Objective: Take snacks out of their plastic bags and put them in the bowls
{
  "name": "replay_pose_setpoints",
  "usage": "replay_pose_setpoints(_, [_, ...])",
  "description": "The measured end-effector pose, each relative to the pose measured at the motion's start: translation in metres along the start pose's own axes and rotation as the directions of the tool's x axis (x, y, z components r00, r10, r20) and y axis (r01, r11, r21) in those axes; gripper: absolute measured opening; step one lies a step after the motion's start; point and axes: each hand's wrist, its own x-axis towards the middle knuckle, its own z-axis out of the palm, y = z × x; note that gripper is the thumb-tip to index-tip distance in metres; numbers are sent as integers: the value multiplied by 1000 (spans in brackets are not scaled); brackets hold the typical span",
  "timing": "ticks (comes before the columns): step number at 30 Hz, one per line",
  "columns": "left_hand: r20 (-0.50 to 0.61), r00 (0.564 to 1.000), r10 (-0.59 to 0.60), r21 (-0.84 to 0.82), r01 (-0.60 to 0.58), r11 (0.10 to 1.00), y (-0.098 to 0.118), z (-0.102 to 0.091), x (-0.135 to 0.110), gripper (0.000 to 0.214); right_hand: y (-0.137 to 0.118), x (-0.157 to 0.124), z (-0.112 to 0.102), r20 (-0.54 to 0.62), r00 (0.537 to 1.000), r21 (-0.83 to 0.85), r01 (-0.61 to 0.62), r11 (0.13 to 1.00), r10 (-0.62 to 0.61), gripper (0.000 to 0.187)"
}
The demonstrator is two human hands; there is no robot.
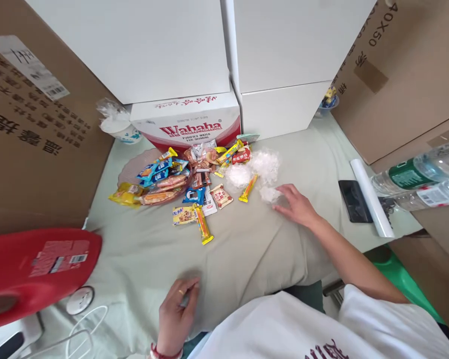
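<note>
My right hand (296, 205) reaches over the cloth with fingers and thumb apart. Its fingertips are beside a small crumpled piece of clear plastic (269, 194); whether they touch it I cannot tell. Two larger bunches of clear plastic, a nearer one (238, 176) and a farther one (265, 165), lie just beyond. A yellow snack bar (248, 188) rests to the left of the small piece. Near the front edge, my left hand (177, 314) rests with curled fingers, thumb and forefinger tips close together, and nothing visible in it.
Wrapped snacks fill a clear pink dish (132, 167) and spread beside it, including a red-and-cream packet (221, 196) and another yellow bar (204, 227). Behind stands a Wahaha water carton (190, 122). A phone (355, 201), white roll (372, 199) and bottles (415, 172) lie right; a red container (41, 269) stands left.
</note>
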Motion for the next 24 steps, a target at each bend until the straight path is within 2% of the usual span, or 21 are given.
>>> replay_pose_setpoints(1, [-16,999,-46,-9,46,999,-4,-2,-12,15,-1,-4,7,26,999,-14,-21,1000,21,27])
replay_pose_setpoints(3, [-42,991,-131,-65,128,990,-5,0,-22,17,-6,-11,18,-30,995,51,-94,994,96,16])
replay_pose_setpoints(5, [-16,978,-208,-188,202,961,3,9,-15,23,-19,-21,28,-111,967,277,-190,942,228,19])
replay_pose_setpoints(6, [32,969,-246,-270,246,931,11,16,-5,28,-28,-27,33,-104,948,421,-231,877,299,21])
replay_pose_setpoints(8, [159,933,-322,-463,358,811,31,33,19,38,-49,-44,43,-7,919,658,-292,694,393,26])
replay_pose_setpoints(10, [292,885,-363,-617,464,635,54,52,46,49,-71,-62,53,101,908,771,-329,545,406,28])
replay_pose_setpoints(12, [403,815,-417,-669,573,473,75,71,71,67,-88,-78,61,162,909,799,-349,489,385,27])
replay_pose_setpoints(15, [501,747,-437,-687,651,324,94,94,99,83,-102,-96,64,231,923,824,-354,442,307,21])
replay_pose_setpoints(18, [568,715,-406,-714,674,187,93,103,114,73,-101,-105,57,264,926,886,-344,311,270,14])
replay_pose_setpoints(20, [559,723,-407,-750,650,125,84,102,118,63,-93,-107,49,277,907,915,-350,200,319,12])
replay_pose_setpoints(22, [515,736,-440,-787,609,98,71,96,119,59,-82,-108,42,284,877,930,-350,112,387,15])
replay_pose_setpoints(24, [481,743,-466,-811,579,85,59,87,117,55,-70,-111,35,295,855,931,-357,72,426,18])
